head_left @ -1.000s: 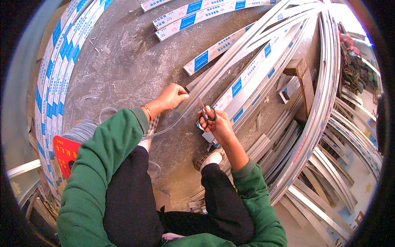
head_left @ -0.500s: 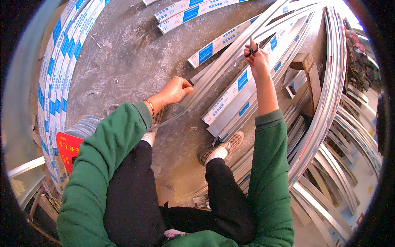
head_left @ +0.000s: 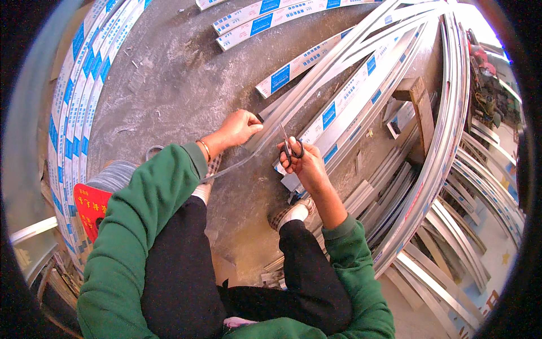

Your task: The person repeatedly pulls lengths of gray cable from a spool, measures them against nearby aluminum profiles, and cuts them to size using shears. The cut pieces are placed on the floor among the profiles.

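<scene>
My left hand [head_left: 237, 129] grips the near end of a long grey metal profile [head_left: 333, 62] that runs away to the upper right over the concrete floor. A thin clear strip [head_left: 237, 165] trails from that end back toward my left knee. My right hand [head_left: 302, 161] holds dark-handled scissors [head_left: 291, 148], blades pointing up toward the profile's end, just right of my left hand. Both arms wear green sleeves, and an orange band sits on my left wrist.
Several white profiles with blue labels [head_left: 327, 116] lie beside the held one, more curve along the left [head_left: 70, 113] and at the top [head_left: 265, 14]. Bare metal profiles are stacked at right [head_left: 451, 169]. A wooden block [head_left: 420, 96], a grey coil [head_left: 116, 175] and a red label [head_left: 90, 206] are nearby.
My right hand, stretched far out along the profiles half a second ago, has come back with the scissors next to my left hand. The left hand has stayed on the profile's end.
</scene>
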`<action>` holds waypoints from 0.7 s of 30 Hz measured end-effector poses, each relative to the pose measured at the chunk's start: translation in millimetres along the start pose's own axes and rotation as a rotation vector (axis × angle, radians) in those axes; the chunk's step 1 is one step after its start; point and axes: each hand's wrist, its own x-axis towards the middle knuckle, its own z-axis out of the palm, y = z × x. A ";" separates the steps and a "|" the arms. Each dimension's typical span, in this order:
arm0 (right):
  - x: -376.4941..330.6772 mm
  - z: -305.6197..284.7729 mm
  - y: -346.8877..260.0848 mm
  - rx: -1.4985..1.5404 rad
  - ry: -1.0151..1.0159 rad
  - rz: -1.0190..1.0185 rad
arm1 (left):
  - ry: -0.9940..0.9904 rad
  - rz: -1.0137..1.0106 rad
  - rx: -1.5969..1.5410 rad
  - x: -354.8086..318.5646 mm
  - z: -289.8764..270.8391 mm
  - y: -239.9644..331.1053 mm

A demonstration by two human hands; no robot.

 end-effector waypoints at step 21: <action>119.8 -67.3 -134.3 -0.079 0.338 -0.438 | 0.015 -0.055 -0.032 -4.2 0.5 -2.4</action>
